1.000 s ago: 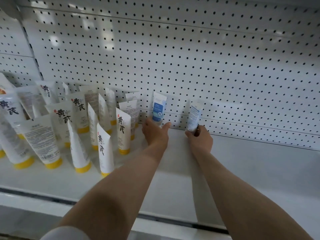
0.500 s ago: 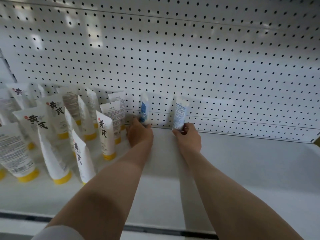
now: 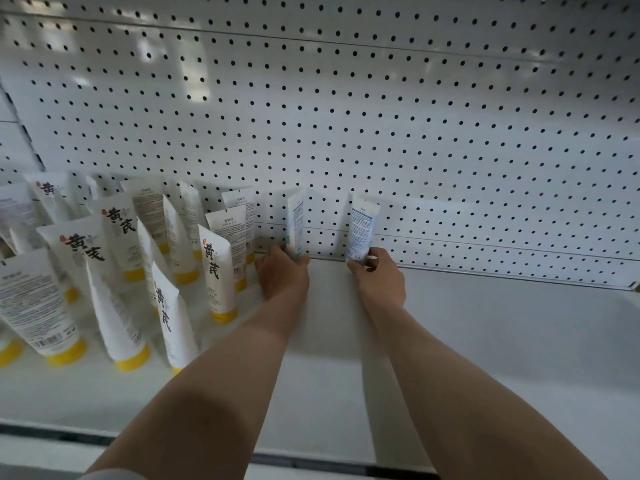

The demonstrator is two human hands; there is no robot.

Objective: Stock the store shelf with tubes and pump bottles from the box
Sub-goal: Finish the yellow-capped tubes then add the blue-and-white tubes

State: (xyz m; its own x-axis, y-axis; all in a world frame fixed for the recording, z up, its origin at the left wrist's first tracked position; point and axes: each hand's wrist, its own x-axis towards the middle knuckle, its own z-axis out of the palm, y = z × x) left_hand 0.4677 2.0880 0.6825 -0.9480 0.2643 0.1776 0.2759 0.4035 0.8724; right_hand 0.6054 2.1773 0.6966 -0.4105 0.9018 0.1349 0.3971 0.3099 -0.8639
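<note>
Two blue-white tubes at far edge of shelf (image 3: 485, 341), upright against pegboard (image 3: 415, 133).
Left tube (image 3: 295, 221) gripped at its base by left hand (image 3: 282, 273); right tube (image 3: 361, 230) pinched at its base by right hand (image 3: 379, 280). Yellow-capped tubes (image 3: 214, 271) crowd left side.

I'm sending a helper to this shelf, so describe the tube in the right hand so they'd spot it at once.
Find the pegboard behind the white shelf. Yellow-capped tubes crowd the shelf's left; right of them two blue-and-white tubes stand against the pegboard. The wanted tube is the rightmost one, its printed face towards the camera, its base held by the right hand.
</note>
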